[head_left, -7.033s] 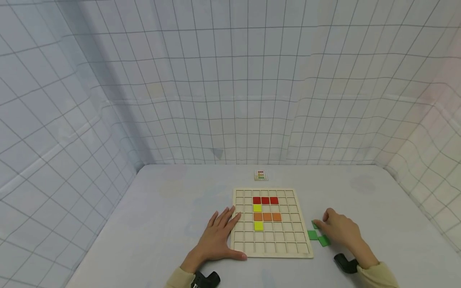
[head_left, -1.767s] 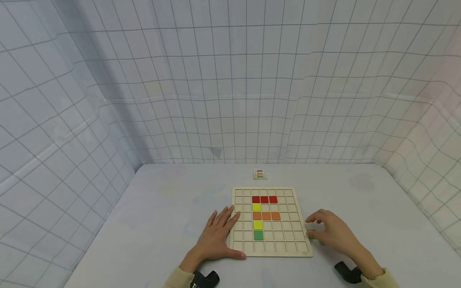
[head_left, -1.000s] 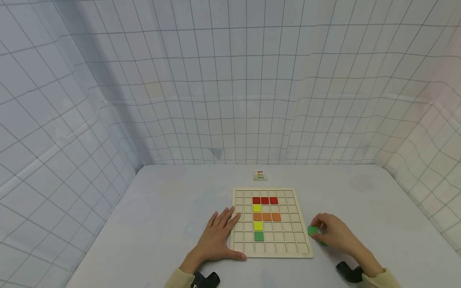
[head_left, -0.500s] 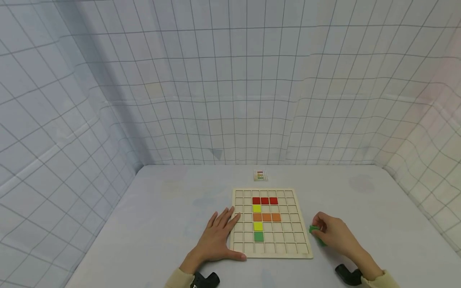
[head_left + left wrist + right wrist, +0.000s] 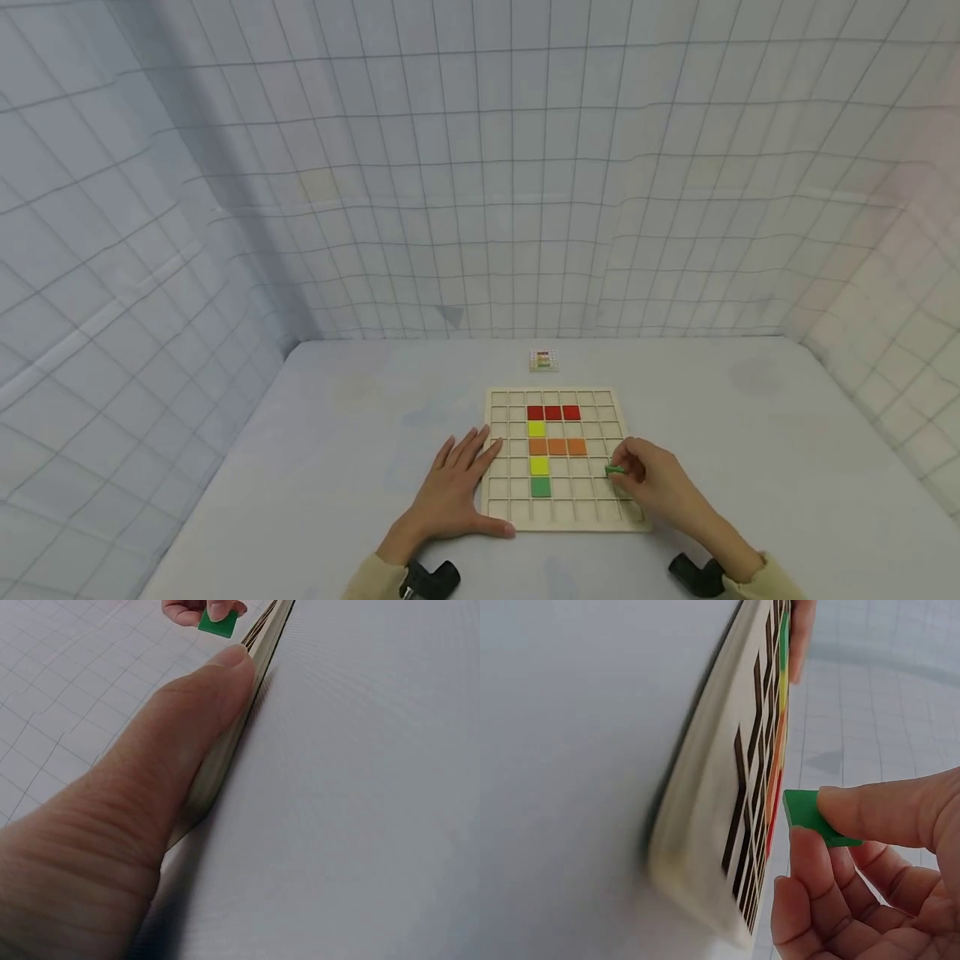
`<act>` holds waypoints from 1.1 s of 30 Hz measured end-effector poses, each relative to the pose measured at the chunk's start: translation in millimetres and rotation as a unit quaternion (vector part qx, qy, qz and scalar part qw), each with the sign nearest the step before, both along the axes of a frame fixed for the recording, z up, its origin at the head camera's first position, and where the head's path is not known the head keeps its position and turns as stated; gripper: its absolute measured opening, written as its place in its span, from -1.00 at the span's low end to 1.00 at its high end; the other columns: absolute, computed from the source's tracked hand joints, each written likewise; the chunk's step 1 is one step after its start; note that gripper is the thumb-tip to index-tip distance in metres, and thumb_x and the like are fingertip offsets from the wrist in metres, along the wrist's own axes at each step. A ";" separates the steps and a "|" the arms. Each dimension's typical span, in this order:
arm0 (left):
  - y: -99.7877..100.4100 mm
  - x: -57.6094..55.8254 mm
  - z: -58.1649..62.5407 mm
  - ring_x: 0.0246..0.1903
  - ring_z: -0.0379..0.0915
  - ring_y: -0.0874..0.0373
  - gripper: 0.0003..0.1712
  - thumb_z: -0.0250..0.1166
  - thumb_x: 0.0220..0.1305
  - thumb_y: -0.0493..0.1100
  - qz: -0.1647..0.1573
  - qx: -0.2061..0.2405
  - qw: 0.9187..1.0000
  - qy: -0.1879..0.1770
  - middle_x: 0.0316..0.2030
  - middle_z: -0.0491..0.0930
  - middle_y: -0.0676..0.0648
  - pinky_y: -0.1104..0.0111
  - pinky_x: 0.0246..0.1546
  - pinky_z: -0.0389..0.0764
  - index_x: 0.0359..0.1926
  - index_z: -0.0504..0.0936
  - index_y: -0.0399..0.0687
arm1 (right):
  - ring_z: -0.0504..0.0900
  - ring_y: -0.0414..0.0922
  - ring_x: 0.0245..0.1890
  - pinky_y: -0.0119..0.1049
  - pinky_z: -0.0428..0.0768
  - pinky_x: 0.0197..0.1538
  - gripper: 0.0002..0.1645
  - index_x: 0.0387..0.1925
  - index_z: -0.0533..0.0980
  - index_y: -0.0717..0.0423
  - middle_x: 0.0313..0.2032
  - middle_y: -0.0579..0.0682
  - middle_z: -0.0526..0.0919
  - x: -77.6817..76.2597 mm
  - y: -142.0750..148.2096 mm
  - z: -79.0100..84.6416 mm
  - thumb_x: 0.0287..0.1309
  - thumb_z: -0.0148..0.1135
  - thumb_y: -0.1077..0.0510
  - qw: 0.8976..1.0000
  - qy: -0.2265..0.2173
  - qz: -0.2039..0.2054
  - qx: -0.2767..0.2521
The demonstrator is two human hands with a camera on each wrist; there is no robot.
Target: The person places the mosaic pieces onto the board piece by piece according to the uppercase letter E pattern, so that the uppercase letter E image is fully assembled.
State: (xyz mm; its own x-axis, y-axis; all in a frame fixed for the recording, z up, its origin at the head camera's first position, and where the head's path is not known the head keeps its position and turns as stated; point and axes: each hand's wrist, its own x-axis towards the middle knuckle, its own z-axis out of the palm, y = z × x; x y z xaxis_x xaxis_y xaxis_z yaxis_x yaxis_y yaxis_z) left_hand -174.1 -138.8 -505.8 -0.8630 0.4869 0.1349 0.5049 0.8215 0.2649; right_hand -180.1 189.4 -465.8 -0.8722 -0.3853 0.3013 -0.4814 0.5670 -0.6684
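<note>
A pale square grid board (image 5: 591, 510) lies on the table, with red (image 5: 552, 413), yellow (image 5: 538, 466), orange (image 5: 557, 447) and green tiles (image 5: 541, 487) in its cells. My left hand (image 5: 450, 496) rests with spread fingers on the board's left side, its thumb (image 5: 199, 697) along the near edge. Over the board's right part, my right hand (image 5: 656, 482) pinches a green tile (image 5: 804, 808) between thumb and fingers, above the surface. Another green edge shows under that thumb in the right wrist view; I cannot tell whether it is a second tile.
A small card (image 5: 543, 360) with a coloured grid pattern lies behind the board. White table surface (image 5: 337, 467) surrounds the board, and grid-patterned cloth (image 5: 480, 208) hangs at the back and sides. Black devices (image 5: 431, 579) are strapped to both wrists.
A green tile has gone into the cell below the lower yellow one. My right hand has picked up green from the table and moved left over the board. The left hand stays put.
</note>
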 end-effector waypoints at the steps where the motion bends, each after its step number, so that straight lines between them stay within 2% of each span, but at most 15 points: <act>1: 0.7 0.7 -1.3 0.43 -0.31 0.03 0.37 0.06 -0.23 0.72 -0.003 -0.001 1.000 -0.003 0.47 -0.15 -0.05 0.01 0.34 -0.23 0.50 0.00 0.06 | 0.41 -0.32 -0.52 -0.44 0.47 -0.51 -0.69 -0.40 0.46 0.06 -0.48 -0.21 0.46 1.5 -2.4 -0.2 -0.05 0.40 0.42 1.000 -0.005 0.011 -0.003; 4: 3.5 -5.8 -0.4 0.43 -0.33 0.03 0.37 0.09 -0.22 0.71 -0.008 -0.004 1.000 -0.001 0.47 -0.16 -0.07 0.01 0.35 -0.25 0.50 -0.01 0.04 | 0.43 -0.31 -0.51 -0.43 0.49 -0.49 -0.70 -0.40 0.47 0.07 -0.48 -0.21 0.47 -3.3 -9.9 2.7 -0.05 0.40 0.43 1.000 0.003 0.030 -0.007; 8: 5.6 -28.2 7.3 0.43 -0.34 0.06 0.36 0.16 -0.22 0.67 -0.005 -0.020 0.999 0.033 0.47 -0.16 -0.07 0.05 0.36 -0.27 0.50 -0.01 0.04 | 0.45 -0.28 -0.50 -0.42 0.50 -0.45 -0.71 -0.39 0.48 0.09 -0.47 -0.20 0.49 -22.3 -20.2 9.8 -0.04 0.38 0.44 0.998 0.038 0.040 -0.010; 10: 5.1 -35.7 10.5 0.43 -0.37 0.08 0.37 0.18 -0.22 0.66 -0.004 -0.029 0.999 0.038 0.48 -0.18 -0.06 0.07 0.36 -0.29 0.50 -0.02 0.05 | 0.45 -0.27 -0.48 -0.42 0.51 -0.43 -0.73 -0.38 0.48 0.10 -0.45 -0.20 0.50 -28.1 -24.4 11.5 -0.02 0.37 0.43 0.998 0.035 0.045 -0.008; 12: 4.1 -38.0 12.2 0.43 -0.39 0.09 0.38 0.19 -0.23 0.65 -0.007 -0.034 0.999 0.028 0.48 -0.20 -0.06 0.07 0.36 -0.31 0.50 -0.04 0.05 | 0.46 -0.26 -0.47 -0.41 0.52 -0.41 -0.75 -0.38 0.49 0.09 -0.44 -0.19 0.51 -29.6 -27.6 10.9 0.00 0.36 0.42 0.999 0.020 0.050 -0.001; 15: 3.1 -35.8 11.9 0.43 -0.40 0.07 0.37 0.19 -0.22 0.65 -0.013 -0.030 0.999 0.014 0.48 -0.21 -0.07 0.06 0.35 -0.30 0.50 -0.05 0.04 | 0.47 -0.24 -0.46 -0.38 0.53 -0.39 -0.77 -0.38 0.50 0.10 -0.45 -0.19 0.51 -28.1 -31.3 7.7 0.00 0.36 0.41 0.999 0.001 0.053 0.011; 18: 2.7 -30.7 9.2 0.44 -0.38 0.06 0.37 0.19 -0.21 0.65 -0.013 -0.025 1.000 0.015 0.48 -0.19 -0.07 0.05 0.36 -0.29 0.50 -0.03 0.04 | 0.48 -0.22 -0.45 -0.36 0.54 -0.37 -0.78 -0.39 0.51 0.10 -0.45 -0.17 0.53 -24.5 -35.0 5.1 0.01 0.36 0.40 0.998 -0.011 0.054 0.017; 24: 1.1 -12.0 2.3 0.43 -0.43 0.10 0.38 0.15 -0.23 0.68 -0.004 -0.031 0.999 -0.013 0.48 -0.25 -0.04 0.10 0.36 -0.35 0.51 -0.09 0.09 | 0.49 -0.20 -0.44 -0.36 0.54 -0.36 -0.84 -0.38 0.53 0.10 -0.45 -0.16 0.54 -10.3 -42.2 1.2 0.05 0.32 0.38 0.996 -0.066 0.064 0.015; 26: 1.6 -13.9 4.1 0.43 -0.44 0.11 0.38 0.13 -0.23 0.69 -0.003 -0.032 0.999 -0.012 0.48 -0.25 -0.04 0.09 0.36 -0.35 0.51 -0.09 0.10 | 0.48 -0.20 -0.45 -0.37 0.53 -0.37 -0.85 -0.38 0.53 0.09 -0.47 -0.17 0.53 -12.2 -43.6 3.0 0.07 0.32 0.36 0.995 -0.077 0.060 0.020; 29: 2.0 -13.3 5.0 0.44 -0.41 0.10 0.38 0.14 -0.23 0.69 0.001 -0.028 1.000 -0.007 0.48 -0.23 -0.04 0.09 0.36 -0.33 0.51 -0.07 0.09 | 0.46 -0.20 -0.45 -0.37 0.51 -0.38 -0.85 -0.37 0.54 0.06 -0.48 -0.19 0.51 -12.2 -45.3 3.1 0.08 0.32 0.34 0.995 -0.081 0.055 0.026; 33: 1.2 -7.2 1.8 0.44 -0.40 0.10 0.38 0.12 -0.24 0.70 0.001 -0.023 1.000 -0.009 0.48 -0.21 -0.04 0.07 0.36 -0.32 0.50 -0.03 0.07 | 0.44 -0.22 -0.47 -0.39 0.48 -0.42 -0.85 -0.37 0.54 0.05 -0.50 -0.22 0.48 -7.4 -46.7 -0.8 0.09 0.33 0.33 0.995 -0.074 0.067 0.030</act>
State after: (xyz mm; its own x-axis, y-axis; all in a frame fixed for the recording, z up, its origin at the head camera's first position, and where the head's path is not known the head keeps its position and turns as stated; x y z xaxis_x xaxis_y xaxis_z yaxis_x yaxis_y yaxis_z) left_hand -181.2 -137.6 -504.0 -0.8657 0.4912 0.0957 0.4992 0.8338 0.2357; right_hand -187.5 142.7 -466.5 -0.8452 -0.5138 0.1470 -0.4542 0.5457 -0.7042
